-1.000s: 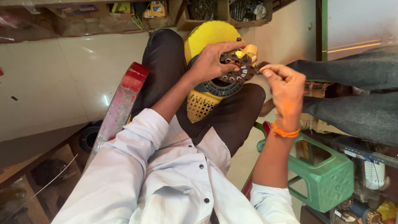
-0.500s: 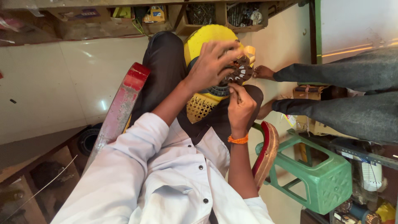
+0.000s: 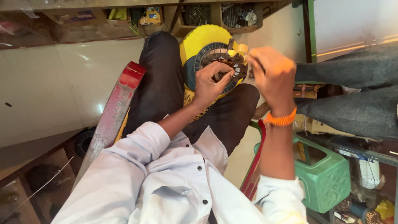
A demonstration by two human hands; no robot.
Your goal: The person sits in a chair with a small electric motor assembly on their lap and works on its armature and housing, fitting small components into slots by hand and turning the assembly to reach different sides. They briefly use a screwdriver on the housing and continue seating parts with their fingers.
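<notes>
Pale floor tiles fill the background, with cluttered wooden shelves along the upper edge and a green plastic stool at the lower right. Another person's grey-trousered legs are seen at the right.

A yellow basket is held on the lap between dark-trousered knees, and a round motor core with slotted teeth and reddish wire is laid on top of it. The left hand is pressed onto the core, its fingers curled closed into the centre to steady it. The right hand, marked by an orange wristband, is raised just beside the core; it is blurred, and whether anything is pinched in its grip cannot be told.

Work on the core's winding is judged to be under way. For the next move, the core would need to be kept firmly steadied while the right hand is brought back to the slots.
</notes>
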